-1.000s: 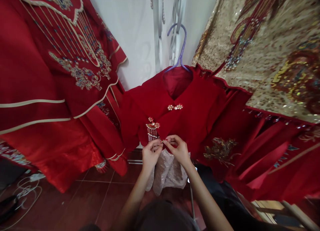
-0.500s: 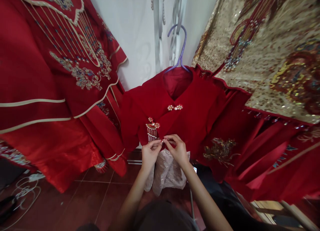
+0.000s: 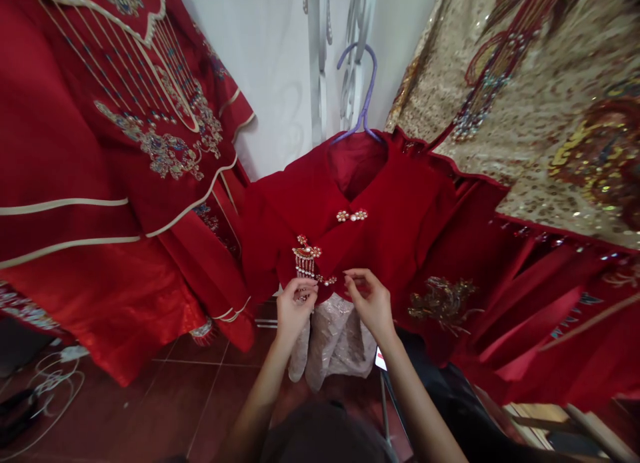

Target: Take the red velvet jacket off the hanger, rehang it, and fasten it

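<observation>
A red velvet jacket (image 3: 395,229) hangs in front of me on a purple hanger (image 3: 369,103). A pearl flower clasp (image 3: 352,215) joins its front near the neck. Lower down, a second pearl clasp (image 3: 327,280) lies on the cloth between my hands. My left hand (image 3: 294,309) is beside it, thumb and finger pinched over the lower end of a fan-shaped brooch (image 3: 306,253) with a bead fringe. Whether anything is in that pinch is hidden. To the clasp's right, apart from it, my right hand (image 3: 373,301) has thumb and forefinger spread, holding nothing visible.
An embroidered red gown (image 3: 170,149) hangs at left, a gold sequined garment (image 3: 540,136) at right. A pale shiny fabric (image 3: 340,343) hangs below the jacket. White cables (image 3: 55,383) lie on the tiled floor (image 3: 170,396). Behind stands a white metal rack (image 3: 319,69).
My hands have parted from the lower clasp, the left going slightly left and down, the right going right. The clasp now shows on the jacket between them.
</observation>
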### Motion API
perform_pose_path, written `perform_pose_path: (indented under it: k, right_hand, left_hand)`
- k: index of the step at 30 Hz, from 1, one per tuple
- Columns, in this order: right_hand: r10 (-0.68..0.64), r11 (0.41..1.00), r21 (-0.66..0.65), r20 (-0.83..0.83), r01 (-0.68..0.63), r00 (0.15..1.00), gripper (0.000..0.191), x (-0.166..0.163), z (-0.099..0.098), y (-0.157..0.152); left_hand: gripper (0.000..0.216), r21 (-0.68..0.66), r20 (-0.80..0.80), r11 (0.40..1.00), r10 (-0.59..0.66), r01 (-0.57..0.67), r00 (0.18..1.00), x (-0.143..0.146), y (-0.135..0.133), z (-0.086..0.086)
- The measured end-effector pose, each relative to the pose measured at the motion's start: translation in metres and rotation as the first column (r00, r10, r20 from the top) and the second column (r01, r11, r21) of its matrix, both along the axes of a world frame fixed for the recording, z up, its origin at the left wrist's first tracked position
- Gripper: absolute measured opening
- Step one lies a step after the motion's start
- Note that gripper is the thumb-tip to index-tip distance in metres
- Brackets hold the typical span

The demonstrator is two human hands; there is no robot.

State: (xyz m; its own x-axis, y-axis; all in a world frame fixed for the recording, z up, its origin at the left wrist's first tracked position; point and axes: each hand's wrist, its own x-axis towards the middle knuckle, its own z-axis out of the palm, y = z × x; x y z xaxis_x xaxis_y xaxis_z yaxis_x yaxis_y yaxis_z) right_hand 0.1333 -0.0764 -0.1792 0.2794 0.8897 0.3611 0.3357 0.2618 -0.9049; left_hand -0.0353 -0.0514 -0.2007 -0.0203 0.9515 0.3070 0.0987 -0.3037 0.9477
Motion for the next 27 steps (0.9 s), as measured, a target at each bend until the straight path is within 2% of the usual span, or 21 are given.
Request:
perform_pose_path:
  k: [4, 7, 14, 21, 24, 27]
  right_hand:
    - [0.164, 0.986, 0.000, -0.042, -0.165, 0.986, 0.030, -0.010, -0.018, 0.008]
    - [0.180, 0.983, -0.003, -0.091, -0.181, 0.979, 0.024, -0.013, -0.026, 0.012]
    - [0.246, 0.964, -0.064, -0.151, -0.258, 0.957, 0.024, -0.008, -0.018, 0.010]
    - [0.289, 0.949, -0.069, -0.203, -0.308, 0.936, 0.027, -0.009, -0.017, 0.010]
    - [0.299, 0.939, -0.095, -0.246, -0.330, 0.922, 0.029, -0.002, -0.011, 0.006]
    - [0.396, 0.885, -0.125, -0.304, -0.448, 0.866, 0.028, 0.009, -0.002, -0.003]
  left_hand:
    - [0.020, 0.075, -0.125, 0.996, -0.035, 0.045, 0.991, 0.009, 0.002, -0.006]
    - [0.018, 0.054, -0.136, 0.998, -0.024, 0.031, 0.990, 0.013, 0.003, -0.008]
    - [0.020, -0.005, -0.011, 1.000, 0.005, -0.005, 1.000, 0.010, 0.000, -0.001]
    - [0.021, -0.037, 0.018, 0.998, 0.045, -0.045, 0.999, 0.011, -0.007, 0.005]
    - [0.027, -0.047, 0.123, 0.998, 0.039, -0.034, 0.992, 0.011, 0.000, 0.017]
    - [0.032, -0.040, 0.343, 0.998, 0.054, -0.043, 0.938, 0.010, 0.016, 0.037]
